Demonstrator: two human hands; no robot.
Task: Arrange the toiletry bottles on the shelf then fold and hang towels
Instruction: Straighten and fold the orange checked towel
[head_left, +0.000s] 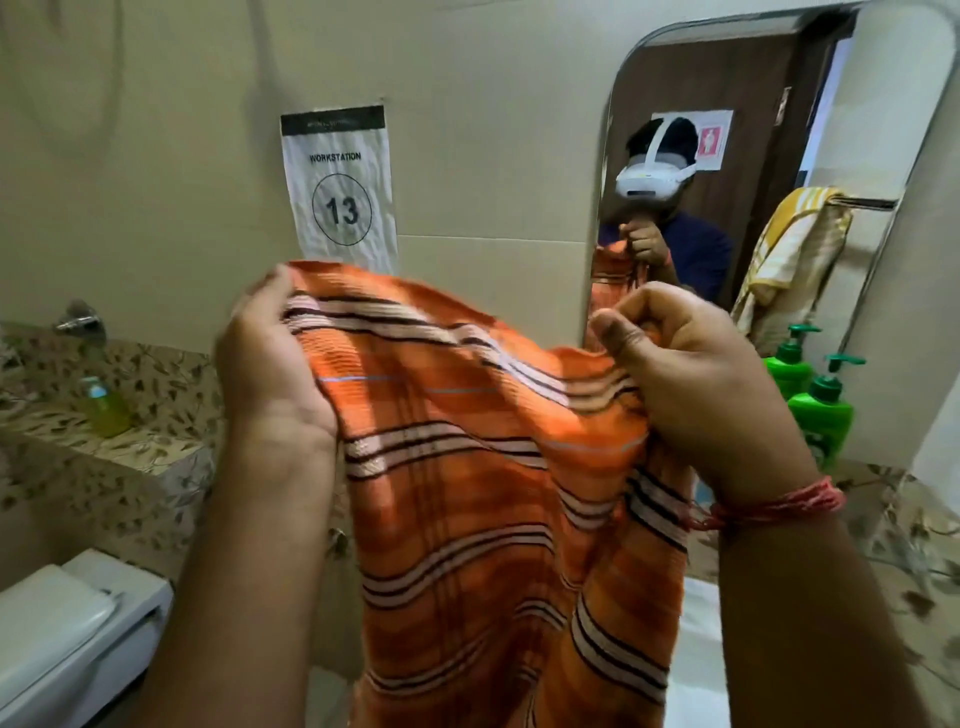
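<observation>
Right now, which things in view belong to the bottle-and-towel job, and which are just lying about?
Job: orange striped towel, gripped by left hand and right hand; green pump bottle; yellow bottle; yellow towel, seen in the mirror.

Lying about: workstation sign; mirror; tap; toilet lid.

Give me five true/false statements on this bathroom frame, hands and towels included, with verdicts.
1. Both hands hold the orange striped towel. True: the left hand and the right hand grip its upper edge.
2. The wall sign reads workstation 31. False: it reads 13.
3. A yellow towel shows in the mirror, hung on a bar. True.
4. The green pump bottle lies on its side. False: it stands upright beside the mirror.
5. The right wrist is bare. False: it wears a red thread band.
</observation>
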